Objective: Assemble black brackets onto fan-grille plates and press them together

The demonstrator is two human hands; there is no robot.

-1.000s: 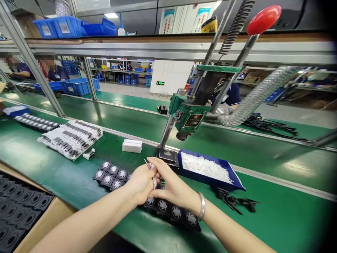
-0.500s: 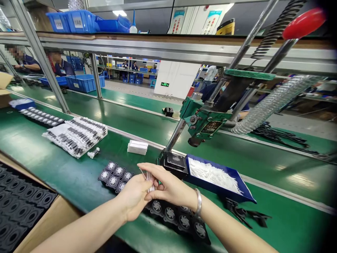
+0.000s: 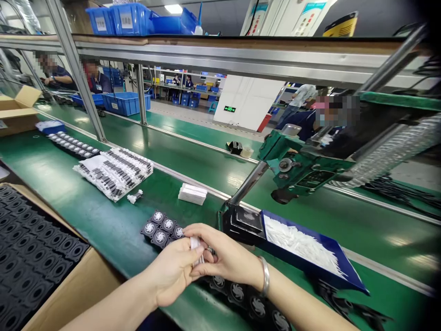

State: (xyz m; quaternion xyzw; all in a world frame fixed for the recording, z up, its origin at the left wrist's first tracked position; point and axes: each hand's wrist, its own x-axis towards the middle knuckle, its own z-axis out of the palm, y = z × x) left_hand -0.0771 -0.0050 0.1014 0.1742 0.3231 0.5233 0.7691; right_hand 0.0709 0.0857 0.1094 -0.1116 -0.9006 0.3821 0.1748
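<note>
Just above the bench, my left hand point(image 3: 174, 269) is closed on a small bundle of thin white strips point(image 3: 195, 244), its thumb pressed along the side. My right hand point(image 3: 229, 257), with a silver bangle at the wrist, grips the same bundle from the other side. Its fingers hide part of the strips. Beneath and beside both hands, small black fans point(image 3: 160, 236) with silver hubs lie in rows, partly covered by my hands. Right of them, a blue tray point(image 3: 356, 280) holds a heap of loose white strips point(image 3: 303, 246).
A green press point(image 3: 310, 170) on a black base point(image 3: 241, 223) stands beyond my hands. A white stack point(image 3: 193, 194) and a sheet of black-and-white parts point(image 3: 115, 172) lie left. A carton point(image 3: 72, 289) holds black fan frames point(image 3: 32, 257). Black cables point(image 3: 344, 303) lie front right.
The view has turned left, so bench items appear further right. Both hands stay together on the bundle; the thin piece sticking up between them earlier no longer shows.
</note>
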